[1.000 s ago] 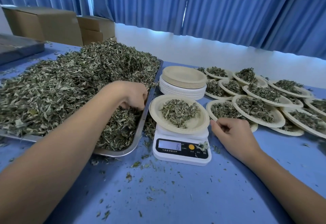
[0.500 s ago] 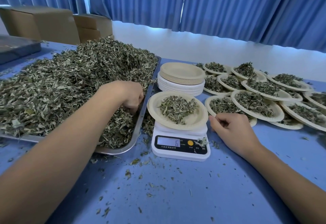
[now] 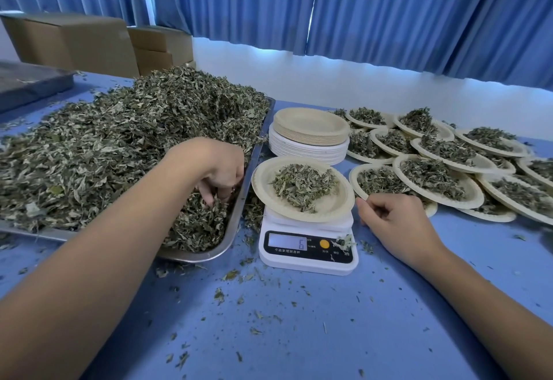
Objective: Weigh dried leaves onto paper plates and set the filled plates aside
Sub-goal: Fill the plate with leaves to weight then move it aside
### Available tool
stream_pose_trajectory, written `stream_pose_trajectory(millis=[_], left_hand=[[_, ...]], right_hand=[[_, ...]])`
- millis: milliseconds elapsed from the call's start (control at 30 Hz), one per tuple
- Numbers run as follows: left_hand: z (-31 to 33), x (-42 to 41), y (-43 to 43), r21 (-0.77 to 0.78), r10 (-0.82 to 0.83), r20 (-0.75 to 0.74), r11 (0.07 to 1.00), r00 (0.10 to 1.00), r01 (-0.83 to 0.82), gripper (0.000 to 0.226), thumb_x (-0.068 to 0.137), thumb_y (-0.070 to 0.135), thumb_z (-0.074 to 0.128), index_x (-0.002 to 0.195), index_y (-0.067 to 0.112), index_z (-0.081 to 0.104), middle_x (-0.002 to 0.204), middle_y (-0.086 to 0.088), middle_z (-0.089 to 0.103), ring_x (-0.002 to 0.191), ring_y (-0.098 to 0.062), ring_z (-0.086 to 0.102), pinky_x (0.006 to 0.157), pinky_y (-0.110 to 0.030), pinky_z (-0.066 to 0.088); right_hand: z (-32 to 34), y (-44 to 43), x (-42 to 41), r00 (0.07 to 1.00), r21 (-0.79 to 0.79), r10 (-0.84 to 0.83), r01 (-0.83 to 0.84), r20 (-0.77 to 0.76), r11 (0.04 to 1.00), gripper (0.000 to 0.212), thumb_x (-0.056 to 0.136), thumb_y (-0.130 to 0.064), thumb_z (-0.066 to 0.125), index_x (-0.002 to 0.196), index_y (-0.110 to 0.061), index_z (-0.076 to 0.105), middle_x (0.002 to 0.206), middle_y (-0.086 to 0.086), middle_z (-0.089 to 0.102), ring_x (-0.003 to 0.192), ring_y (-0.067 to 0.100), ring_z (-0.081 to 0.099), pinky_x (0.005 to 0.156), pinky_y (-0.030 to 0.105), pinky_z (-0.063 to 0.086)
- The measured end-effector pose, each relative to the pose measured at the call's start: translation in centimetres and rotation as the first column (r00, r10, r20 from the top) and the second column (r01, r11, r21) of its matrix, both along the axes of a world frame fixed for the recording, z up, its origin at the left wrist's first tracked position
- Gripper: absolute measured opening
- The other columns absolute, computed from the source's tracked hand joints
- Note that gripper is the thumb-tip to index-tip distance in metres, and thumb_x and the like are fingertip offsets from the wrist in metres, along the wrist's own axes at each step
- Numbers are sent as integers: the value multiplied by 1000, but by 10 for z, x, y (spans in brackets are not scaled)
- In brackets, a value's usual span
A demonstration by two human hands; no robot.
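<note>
A big heap of dried leaves (image 3: 119, 152) fills a metal tray (image 3: 206, 255) on the left. My left hand (image 3: 220, 170) is down in the leaves at the tray's right side, fingers curled into them and pinching some. A paper plate (image 3: 329, 209) with a small mound of leaves sits on a white digital scale (image 3: 308, 248) whose display reads 6. My right hand (image 3: 395, 224) rests on the table just right of the scale, fingers loosely curled and holding nothing, close to the plate's rim.
A stack of unused paper plates (image 3: 309, 137) stands behind the scale. Several filled plates (image 3: 434, 176) overlap at the right. Cardboard boxes (image 3: 74, 41) stand at the back left before blue curtains. Leaf crumbs are scattered over the blue table (image 3: 299, 334).
My left hand's fingers have dug deeper into the leaves in the tray. My right hand stays beside the scale, and the display still reads 6.
</note>
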State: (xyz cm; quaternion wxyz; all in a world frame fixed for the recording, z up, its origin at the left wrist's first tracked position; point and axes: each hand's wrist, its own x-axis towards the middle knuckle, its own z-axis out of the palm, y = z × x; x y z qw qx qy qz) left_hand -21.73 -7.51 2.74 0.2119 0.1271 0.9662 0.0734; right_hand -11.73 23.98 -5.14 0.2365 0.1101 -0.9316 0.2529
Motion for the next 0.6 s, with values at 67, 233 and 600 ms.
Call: stream_pose_trajectory(millis=[67,233,600], left_hand=[[3,-1,-4,33,-19,39,999,999,18,17,82,-4,76,74,4,64,87,-15,58,56,-26,69,46,-22,53],[12,2,-12,110,-39,146,994,988,23,32,84,6,77,56,14,66,81,-10,54,65,-23,63,62,-30,62],[-2,2,-3,-24,-25,110,999,994,28,17,71,-3,85,77,-2,69,80,-13,60,59,-25,66,53,-26,58]], right_hand=[[0,1,0,1000,2,6,-6,2,1000,48,98,-26,60,55,-9,47,47,6,46,51,25,42,53,28,35],[-1,1,0,1000,2,11,-11,8,1000,47,98,-25,60,56,-9,48,47,5,47,51,26,44,53,27,35],[-1,1,0,999,-14,13,-12,29,1000,48,99,-26,59,56,-7,50,49,6,49,52,25,44,52,24,32]])
